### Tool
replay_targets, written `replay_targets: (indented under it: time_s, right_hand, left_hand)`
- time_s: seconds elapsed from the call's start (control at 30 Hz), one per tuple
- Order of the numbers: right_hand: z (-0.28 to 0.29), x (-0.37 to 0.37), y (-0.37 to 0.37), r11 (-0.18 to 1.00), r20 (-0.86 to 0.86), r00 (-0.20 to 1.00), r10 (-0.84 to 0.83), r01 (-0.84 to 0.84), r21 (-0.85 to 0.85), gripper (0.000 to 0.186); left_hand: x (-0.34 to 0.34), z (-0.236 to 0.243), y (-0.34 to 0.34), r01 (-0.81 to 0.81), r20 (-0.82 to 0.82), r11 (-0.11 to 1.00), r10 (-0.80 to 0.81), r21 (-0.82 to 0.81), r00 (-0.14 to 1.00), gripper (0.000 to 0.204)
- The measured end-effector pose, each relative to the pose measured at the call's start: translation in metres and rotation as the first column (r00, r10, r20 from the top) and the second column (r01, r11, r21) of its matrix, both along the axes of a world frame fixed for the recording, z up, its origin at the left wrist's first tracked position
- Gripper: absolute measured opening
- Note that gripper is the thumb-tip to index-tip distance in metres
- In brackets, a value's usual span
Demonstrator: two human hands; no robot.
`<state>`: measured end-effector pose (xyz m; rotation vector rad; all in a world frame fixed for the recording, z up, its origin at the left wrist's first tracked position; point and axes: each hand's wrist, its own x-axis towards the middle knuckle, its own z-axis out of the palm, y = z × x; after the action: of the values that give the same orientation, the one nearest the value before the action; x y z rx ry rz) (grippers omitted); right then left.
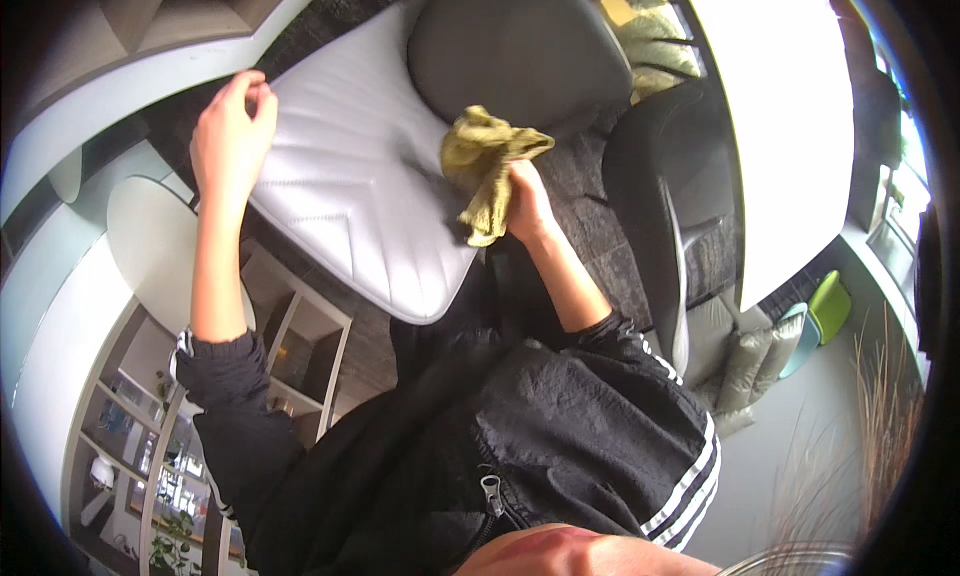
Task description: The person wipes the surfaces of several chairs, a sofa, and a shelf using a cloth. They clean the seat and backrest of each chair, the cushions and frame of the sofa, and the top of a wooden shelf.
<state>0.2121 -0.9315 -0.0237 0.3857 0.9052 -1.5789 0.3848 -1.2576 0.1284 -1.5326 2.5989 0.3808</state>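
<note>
A crumpled olive-green cloth (486, 166) is bunched up in my right hand (527, 204), its loose folds hanging out past my fingers. It is over the right side of a light grey padded chair (340, 166) with stitched seams. My left hand (228, 141) is raised at the left edge of that chair, fingers loosely curled and apart from the thumb, with nothing seen in it. Whether the left fingertips touch the chair's edge I cannot tell.
A dark grey rounded chair part (515, 46) adjoins the light pad. To the right are a black chair (650, 166) and a white table (800, 126). At left stand a round pale tabletop (155, 246) and open shelving (310, 346). Grey cushions (750, 361) lie at the right.
</note>
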Motion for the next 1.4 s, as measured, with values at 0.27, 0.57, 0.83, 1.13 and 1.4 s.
replay_targets:
  time_s: [0.27,0.57,0.83,1.13,1.4]
  right_hand:
    - [-0.096,-0.186,-0.03,0.973,-0.829,0.557,-0.049,0.215,0.087,0.039]
    - [-0.216,-0.229,-0.129,0.658,-0.511,-0.457,0.728,0.256,0.709,0.066]
    - [-0.235,-0.271,-0.262,0.835,-0.623,-0.628,0.467,0.081,0.544,0.057]
    - [-0.224,-0.229,-0.145,0.633,-0.568,-0.316,0.76,0.162,0.757,0.06]
    - [-0.25,-0.19,-0.051,0.312,-0.34,-0.013,0.94,0.431,0.847,0.063]
  left_hand:
    - [-0.117,-0.055,-0.03,0.252,0.428,0.802,-0.521,0.541,0.738,0.054]
    - [-0.277,-0.307,-0.054,0.412,-0.255,0.909,-0.385,0.061,0.887,0.05]
    - [-0.334,-0.382,-0.034,0.419,-0.383,0.891,-0.453,-0.174,0.805,0.058]
    - [-0.355,-0.373,0.073,0.676,-0.265,0.727,-0.633,0.118,0.727,0.071]
    - [-0.365,-0.363,0.223,0.81,-0.409,0.554,-0.704,0.193,0.58,0.067]
